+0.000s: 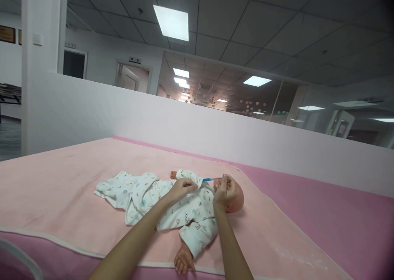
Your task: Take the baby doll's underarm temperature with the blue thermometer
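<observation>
A baby doll [236,198] lies on its back on a pink mat, its head to the right. It wears a white printed outfit [175,208]. At the doll's chest, my left hand [182,189] is closed in a pinch on the edge of the outfit near the collar. My right hand [224,191] is in front of the doll's face and hides part of it. Its fingers pinch one end of a thin thermometer [207,180]. The thermometer's blue end points left, close to the pinched cloth; whether it touches cannot be told.
The pink mat [76,169] has a white border and covers a darker pink surface [308,206]. A low white wall [184,120] runs behind it, with glass above. A pale curved strip [21,255] shows at the lower left.
</observation>
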Available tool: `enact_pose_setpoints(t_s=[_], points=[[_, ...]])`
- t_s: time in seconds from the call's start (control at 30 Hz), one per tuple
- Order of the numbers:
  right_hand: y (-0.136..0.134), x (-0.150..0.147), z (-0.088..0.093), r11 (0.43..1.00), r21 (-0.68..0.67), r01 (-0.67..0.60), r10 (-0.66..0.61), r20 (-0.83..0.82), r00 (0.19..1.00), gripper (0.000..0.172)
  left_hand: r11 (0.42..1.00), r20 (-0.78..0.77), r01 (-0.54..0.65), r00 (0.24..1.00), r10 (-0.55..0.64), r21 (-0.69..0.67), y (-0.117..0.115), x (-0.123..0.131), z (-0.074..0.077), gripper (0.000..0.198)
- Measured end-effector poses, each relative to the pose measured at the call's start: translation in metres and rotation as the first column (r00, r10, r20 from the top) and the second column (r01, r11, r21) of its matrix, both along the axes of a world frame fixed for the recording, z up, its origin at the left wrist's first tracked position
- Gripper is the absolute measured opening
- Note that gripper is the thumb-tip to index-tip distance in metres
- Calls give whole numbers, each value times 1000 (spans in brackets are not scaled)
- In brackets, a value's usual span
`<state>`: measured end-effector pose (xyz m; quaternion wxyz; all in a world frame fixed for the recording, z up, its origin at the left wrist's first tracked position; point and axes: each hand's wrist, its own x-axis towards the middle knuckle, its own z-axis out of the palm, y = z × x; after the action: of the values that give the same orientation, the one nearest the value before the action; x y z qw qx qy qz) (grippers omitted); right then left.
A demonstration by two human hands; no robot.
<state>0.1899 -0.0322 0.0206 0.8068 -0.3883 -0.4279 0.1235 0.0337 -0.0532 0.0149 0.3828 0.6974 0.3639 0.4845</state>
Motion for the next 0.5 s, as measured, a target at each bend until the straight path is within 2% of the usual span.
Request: enact_pose_setpoints(t_s=[0.1, 0.2, 0.33, 0.4, 0.5], points=[[3, 12, 2, 997, 21, 69, -67, -83, 994, 26, 991, 22, 133, 991, -132, -25, -7, -1, 3, 32], [6, 17, 3, 1000, 7, 12, -11, -152, 988, 24, 983, 53, 171, 984, -168, -64, -11, -2, 6, 35], [0, 4, 1, 977, 50, -205, 211, -172, 962, 22, 987, 222, 106, 972, -78, -118, -6, -3, 5, 49], [-6, -8, -2, 952, 82, -295, 302, -80, 950, 21, 985, 336, 66, 942, -9, -158, 1, -4, 3, 52], [-13, -24, -3, 928, 74, -364, 360, 65, 931, 21, 965, 503, 16, 856, 121, -260, 10, -8, 0, 46]])
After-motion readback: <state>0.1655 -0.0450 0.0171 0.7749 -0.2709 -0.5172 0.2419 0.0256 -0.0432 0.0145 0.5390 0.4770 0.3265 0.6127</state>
